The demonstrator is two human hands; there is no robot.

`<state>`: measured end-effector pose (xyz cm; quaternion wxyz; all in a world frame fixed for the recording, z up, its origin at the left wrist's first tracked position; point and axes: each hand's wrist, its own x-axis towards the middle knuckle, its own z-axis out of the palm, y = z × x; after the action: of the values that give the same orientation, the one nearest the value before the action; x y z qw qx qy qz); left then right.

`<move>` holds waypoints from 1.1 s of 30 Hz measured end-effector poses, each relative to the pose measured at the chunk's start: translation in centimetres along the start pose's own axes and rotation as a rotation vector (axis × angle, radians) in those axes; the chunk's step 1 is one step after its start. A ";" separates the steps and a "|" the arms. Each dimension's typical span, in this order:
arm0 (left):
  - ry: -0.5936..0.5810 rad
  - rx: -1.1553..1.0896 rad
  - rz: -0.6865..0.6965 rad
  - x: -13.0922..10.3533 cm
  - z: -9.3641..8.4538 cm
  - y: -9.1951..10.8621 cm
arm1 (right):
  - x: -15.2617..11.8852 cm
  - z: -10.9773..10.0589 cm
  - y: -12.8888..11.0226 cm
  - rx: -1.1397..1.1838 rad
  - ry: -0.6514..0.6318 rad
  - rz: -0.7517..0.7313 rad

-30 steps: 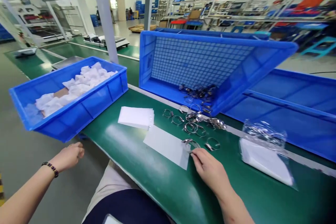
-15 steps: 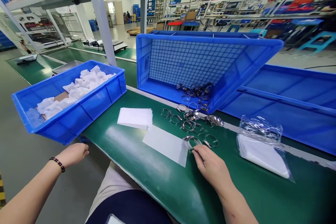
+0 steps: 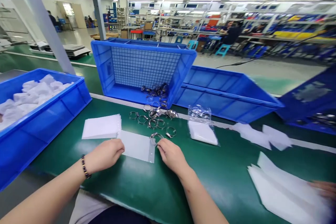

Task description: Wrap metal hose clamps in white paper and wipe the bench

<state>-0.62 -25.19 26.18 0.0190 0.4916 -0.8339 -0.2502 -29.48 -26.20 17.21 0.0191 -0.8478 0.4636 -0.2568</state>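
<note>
My right hand (image 3: 173, 155) pinches a metal hose clamp (image 3: 157, 136) by its near side, at the right end of a thin white bag (image 3: 138, 145) with a clear strip along its edge. My left hand (image 3: 106, 154) is closed at the bag's left end; whether its fingertips grip anything is hidden. Behind the left hand lies a stack of similar white bags (image 3: 101, 127). Several loose hose clamps (image 3: 153, 123) are spread beyond the bag, and a single clamp (image 3: 171, 132) rests right of them.
A tilted blue crate (image 3: 143, 66) holds more clamps. At left, another blue crate (image 3: 63, 103) contains white wrapped pieces (image 3: 39, 91). A clear packet (image 3: 203, 131) lies to the right. At far right, another person's hand (image 3: 324, 188) is at blurred white sheets (image 3: 283, 189).
My left hand has come from beside the left crate to the white bag's left end. My right hand stays at the clamp. The view has swung right, bringing the other person's hand into sight.
</note>
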 end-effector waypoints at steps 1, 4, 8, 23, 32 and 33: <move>0.000 0.007 0.032 2.1 0.7 0.7 | 0.1 0.0 -0.1 0.003 -0.004 0.005; -0.040 0.049 0.040 7.4 2.8 2.5 | 0.4 -0.1 -0.2 -0.004 -0.008 0.010; -0.095 0.129 0.024 11.0 4.9 3.3 | 0.6 -0.1 -0.2 -0.036 -0.054 0.007; -0.143 -0.213 0.050 11.5 4.6 0.5 | 0.3 -2.1 -0.9 -0.081 -0.246 0.043; -0.132 -0.339 0.041 10.8 3.9 1.1 | 0.4 -1.9 -1.6 -0.079 -0.356 -0.005; -0.128 -0.330 0.047 10.7 3.8 1.2 | 0.5 -1.8 -1.7 -0.081 -0.361 -0.015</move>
<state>-8.18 -32.03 21.10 0.0522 0.4452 -0.7923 -0.4139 -28.81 -25.25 19.41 0.0662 -0.8835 0.4565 -0.0819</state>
